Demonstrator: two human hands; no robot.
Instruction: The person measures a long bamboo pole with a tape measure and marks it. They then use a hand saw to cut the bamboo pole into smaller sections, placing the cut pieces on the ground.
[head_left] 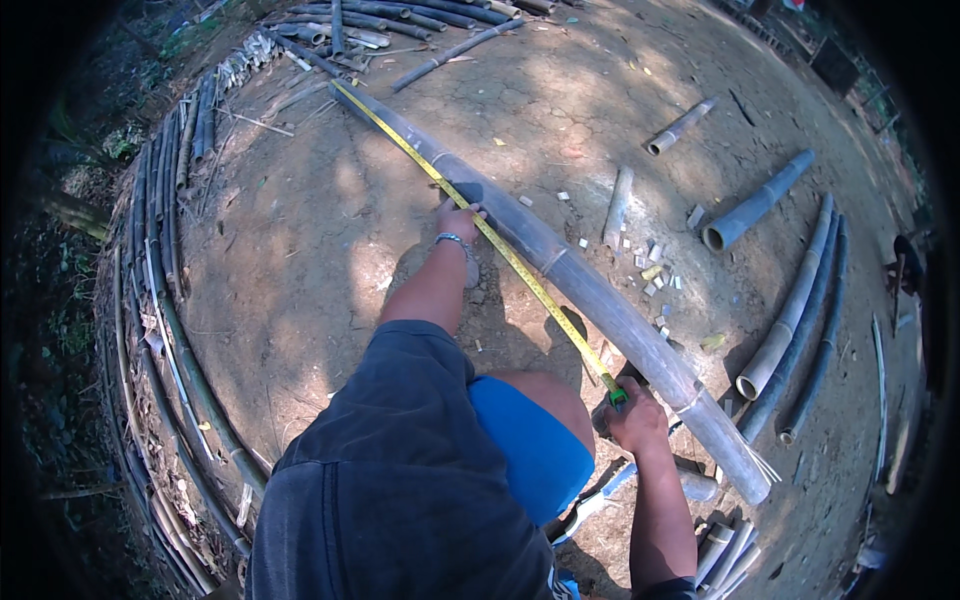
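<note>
A long, thick grey bamboo pole [560, 265] lies slantwise before me, from the far left to the near right. Along its near side runs the yellow blade of a tape measure [535, 283], pulled out nearly straight. My right hand [638, 420] is closed around the green tape measure case [618, 397] near the pole's near end. Further up, my left hand [460, 220] is closed at the blade, its fingers against the pole's side. Part of the left fingers is hidden by the tape and shade.
Cut bamboo tubes [758, 200] and longer poles [790, 310] lie to the right. Small offcuts [655, 275] are scattered beyond the pole. Bamboo poles are stacked at the back [400, 18] and along the left [160, 200]. A blue-and-white object [600, 497] lies beside my leg.
</note>
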